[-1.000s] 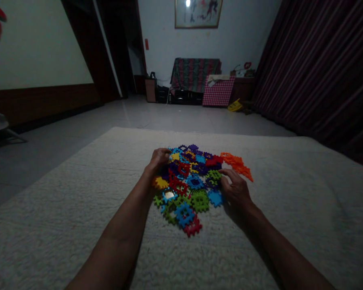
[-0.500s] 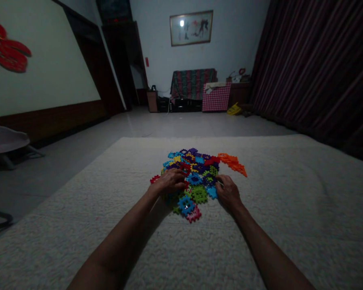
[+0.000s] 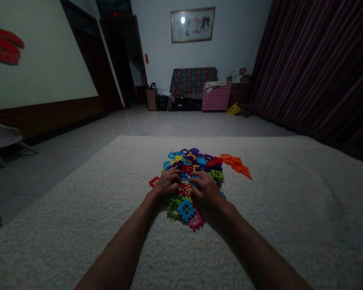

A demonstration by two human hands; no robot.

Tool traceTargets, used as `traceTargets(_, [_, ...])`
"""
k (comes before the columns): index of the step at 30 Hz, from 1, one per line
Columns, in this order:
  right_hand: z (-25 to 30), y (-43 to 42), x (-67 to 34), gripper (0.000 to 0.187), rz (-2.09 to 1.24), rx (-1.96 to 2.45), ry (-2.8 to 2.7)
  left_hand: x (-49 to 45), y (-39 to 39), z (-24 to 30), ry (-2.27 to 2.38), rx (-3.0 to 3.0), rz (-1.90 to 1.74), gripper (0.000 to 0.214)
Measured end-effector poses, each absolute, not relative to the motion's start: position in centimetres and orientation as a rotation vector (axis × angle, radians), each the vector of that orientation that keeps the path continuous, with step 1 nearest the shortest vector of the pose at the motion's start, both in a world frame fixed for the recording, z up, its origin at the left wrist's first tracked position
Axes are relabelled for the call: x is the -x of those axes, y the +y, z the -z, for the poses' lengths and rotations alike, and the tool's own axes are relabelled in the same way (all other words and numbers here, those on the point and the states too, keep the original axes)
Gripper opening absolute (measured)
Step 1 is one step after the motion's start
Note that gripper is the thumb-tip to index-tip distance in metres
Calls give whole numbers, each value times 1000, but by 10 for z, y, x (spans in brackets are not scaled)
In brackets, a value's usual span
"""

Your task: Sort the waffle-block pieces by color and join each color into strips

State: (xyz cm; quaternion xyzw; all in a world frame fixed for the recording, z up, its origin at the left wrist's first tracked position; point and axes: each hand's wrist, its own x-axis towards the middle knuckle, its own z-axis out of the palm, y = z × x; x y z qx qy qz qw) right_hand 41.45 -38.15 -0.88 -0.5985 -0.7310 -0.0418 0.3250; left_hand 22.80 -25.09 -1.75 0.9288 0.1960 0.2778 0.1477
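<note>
A heap of flat, toothed plastic building tiles (image 3: 196, 161) in blue, red, green, purple and yellow lies on a cream textured mat (image 3: 78, 225). My left hand (image 3: 167, 182) rests on the heap's near left side with its fingers curled over the tiles. My right hand (image 3: 206, 187) lies close beside it in the middle of the heap, fingers bent down onto a red tile (image 3: 184, 188) between the two hands. What each hand grips is hidden in the dim light. Joined orange tiles (image 3: 237, 165) lie at the heap's right edge. A blue tile (image 3: 186, 209) and a pink-red tile (image 3: 196, 221) lie nearest me.
The mat covers a grey tiled floor (image 3: 169, 121). A dark striped curtain (image 3: 320, 68) hangs on the right. At the far wall stand a cloth-covered cabinet (image 3: 193, 82) and a red checked box (image 3: 216, 97). A pale seat (image 3: 0, 137) is at the left.
My left hand has come back from the heap's far left to its near side. My right hand has slid left from the heap's right edge to the middle, beside the left hand.
</note>
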Motion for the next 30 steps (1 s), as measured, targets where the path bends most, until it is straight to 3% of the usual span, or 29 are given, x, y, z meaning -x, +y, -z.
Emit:
traceTargets(8, [-17, -362, -399, 37, -265, 2068, -2145, -228, -242, 30, 567, -2707, -811, 44])
traceTargets(18, [-9, -355, -409, 33, -406, 1868, -1948, -227, -247, 22, 581, -2610, -914, 40])
traceTargets(30, [5, -342, -418, 15, -286, 1696, -1728, -226, -250, 20, 629, -2541, -936, 32])
